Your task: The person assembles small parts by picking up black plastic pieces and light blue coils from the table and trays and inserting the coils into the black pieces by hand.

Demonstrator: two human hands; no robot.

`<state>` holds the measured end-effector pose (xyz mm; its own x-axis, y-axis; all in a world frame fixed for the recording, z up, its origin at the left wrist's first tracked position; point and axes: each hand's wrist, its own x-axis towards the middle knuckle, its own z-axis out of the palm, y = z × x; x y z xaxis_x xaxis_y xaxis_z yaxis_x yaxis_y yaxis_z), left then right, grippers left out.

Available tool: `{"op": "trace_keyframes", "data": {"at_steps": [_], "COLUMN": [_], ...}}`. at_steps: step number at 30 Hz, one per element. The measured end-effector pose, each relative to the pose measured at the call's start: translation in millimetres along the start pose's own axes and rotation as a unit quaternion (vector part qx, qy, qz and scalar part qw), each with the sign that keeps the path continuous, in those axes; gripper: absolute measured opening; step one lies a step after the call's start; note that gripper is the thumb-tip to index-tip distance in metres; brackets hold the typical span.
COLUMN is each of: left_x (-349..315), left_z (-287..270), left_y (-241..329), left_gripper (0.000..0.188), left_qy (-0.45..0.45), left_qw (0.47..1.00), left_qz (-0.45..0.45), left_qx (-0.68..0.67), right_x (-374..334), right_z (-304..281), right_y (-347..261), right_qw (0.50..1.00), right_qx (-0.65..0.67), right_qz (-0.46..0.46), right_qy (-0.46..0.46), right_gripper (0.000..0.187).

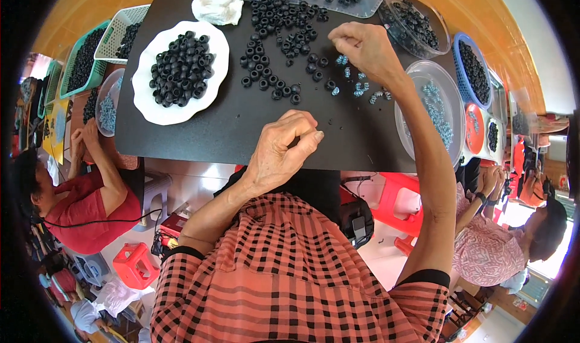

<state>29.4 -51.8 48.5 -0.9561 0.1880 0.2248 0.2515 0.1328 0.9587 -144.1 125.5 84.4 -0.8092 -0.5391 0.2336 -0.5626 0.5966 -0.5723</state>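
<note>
Presumably for easy reach, on dark table (356,141): glossy black rounded beads (272,17), twelve o'clock; translucent blue coiled pieces (360,89), three, near closed right hand (370,53); left hand (283,148) curled shut, six; any held item indiscernible.

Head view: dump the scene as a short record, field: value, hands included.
left hand: fingers curled, near table's front edge; contents hidden
right hand: fingertips drawn together above the table, close to loose blue coils; grip unclear
white plate: scalloped rim, left side, heaped with black ring-shaped pieces
table middle: more loose black pieces, scattered
right side: round clear dish holding blue coils
far left: crumpled white cloth beyond plate
others: one seated person each side, left and right
</note>
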Motion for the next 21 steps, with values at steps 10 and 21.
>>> {"op": "trace_keyframes", "data": {"at_steps": [10, 21], "left_x": [-0.6, 7.9], "left_z": [0.7, -6.7], "left_y": [-1.8, 13.2], "left_gripper": [0.018, 0.017], "left_qy": [0.008, 0.104], "left_qw": [1.0, 0.963], "left_qz": [0.017, -0.106], "left_qx": [-0.006, -0.227], "right_x": [-5.2, -48.6], "right_z": [13.8, 11.7], "right_y": [-16.4, -80.8], "right_qw": [0.989, 0.995], "right_qx": [-0.091, 0.033], "right_qz": [-0.093, -0.087], "right_qy": [-0.07, 0.027], "right_gripper": [0.022, 0.023]}}
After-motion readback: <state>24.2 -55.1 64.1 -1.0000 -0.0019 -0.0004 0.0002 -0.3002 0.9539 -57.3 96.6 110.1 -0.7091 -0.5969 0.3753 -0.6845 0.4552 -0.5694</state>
